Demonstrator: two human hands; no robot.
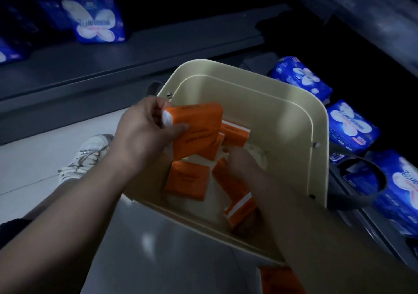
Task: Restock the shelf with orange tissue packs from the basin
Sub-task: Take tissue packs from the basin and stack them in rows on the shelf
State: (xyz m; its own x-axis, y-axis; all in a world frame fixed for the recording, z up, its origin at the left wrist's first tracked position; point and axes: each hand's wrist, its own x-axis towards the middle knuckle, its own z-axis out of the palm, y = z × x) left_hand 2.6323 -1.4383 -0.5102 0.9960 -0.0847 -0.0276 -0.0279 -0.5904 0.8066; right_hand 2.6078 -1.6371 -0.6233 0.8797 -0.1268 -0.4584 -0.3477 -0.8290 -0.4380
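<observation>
A cream basin sits in the middle of the view with several orange tissue packs lying inside. My left hand grips a stack of orange packs above the basin's left side, thumb on top. My right hand reaches down into the basin among the packs; its fingers are hidden, so what it holds is unclear. A grey shelf runs across the upper left.
Blue wrapped packs stand on the grey shelf at the upper left. More blue packs line the right side beside the basin's dark handle. A white shoe stands on the pale floor. One orange pack lies below the basin.
</observation>
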